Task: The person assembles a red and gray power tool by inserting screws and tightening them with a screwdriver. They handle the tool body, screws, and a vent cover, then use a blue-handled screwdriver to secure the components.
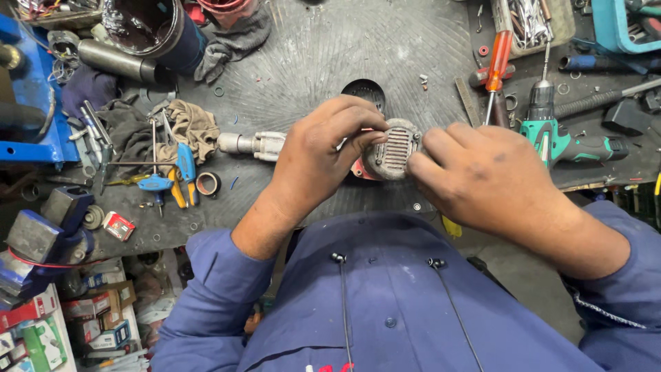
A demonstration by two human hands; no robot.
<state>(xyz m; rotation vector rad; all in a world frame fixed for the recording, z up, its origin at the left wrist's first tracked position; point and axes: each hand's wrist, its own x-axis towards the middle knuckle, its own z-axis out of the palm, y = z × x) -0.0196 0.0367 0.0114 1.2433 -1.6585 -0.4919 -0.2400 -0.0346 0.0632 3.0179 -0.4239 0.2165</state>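
Hands met over a round grey metal housing with a slotted grille (pixel 394 153), held just above the ribbed black rubber mat (pixel 310 48) near the bench's front edge. Left hand (pixel 318 153) was curled round the housing's left rim, thumb pressed on the grille edge, fingers wrapped over the top, likely to keep it from turning. Right hand (pixel 482 176) closed against the housing's right side; fingertips hidden behind knuckles, so exact pinch could not be told, but it was clearly gripping or working at the rim. Grille faced up toward the camera, probably so the face stayed visible. A red part showed under the housing, unclear what.

Tools lay within reach. Green cordless drill (pixel 561 138) just right of the right hand, orange-handled screwdriver (pixel 498 58) beyond it. Silver cylindrical fitting (pixel 251 143) lay left of the left hand. Blue-handled pliers (pixel 184 169) and a tape roll (pixel 208 183) sat further left, beside tan rag (pixel 196 124). Small black round cap (pixel 363 89) rested behind the hands.
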